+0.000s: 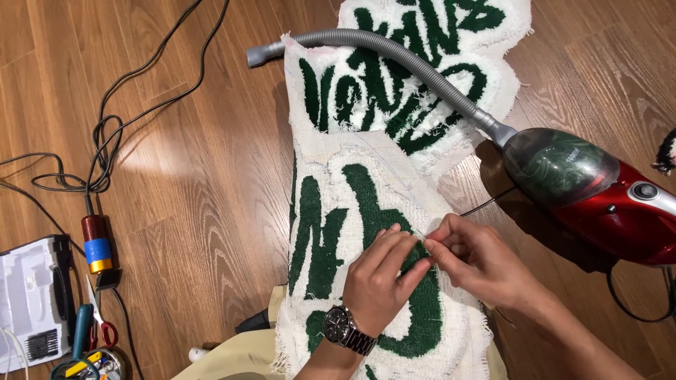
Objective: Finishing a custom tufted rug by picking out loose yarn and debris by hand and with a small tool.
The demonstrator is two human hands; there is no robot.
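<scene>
A white tufted rug [331,183] with dark green shapes lies over my lap and runs out onto the wooden floor. My left hand [384,278], with a metal wristwatch [347,329] on its wrist, presses flat on the rug's green pile. My right hand [479,260] meets it from the right, thumb and fingers pinched together at the rug's edge; something thin may be between the fingertips, but it is too small to tell. Both hands touch each other over the rug's right side.
A red handheld vacuum [598,193] lies on the floor at the right, its grey hose [394,60] arching over the rug. Black cables [105,141] loop at the left. A white case [32,302], scissors [98,327] and a red-and-blue cylindrical tool [96,243] sit at the lower left.
</scene>
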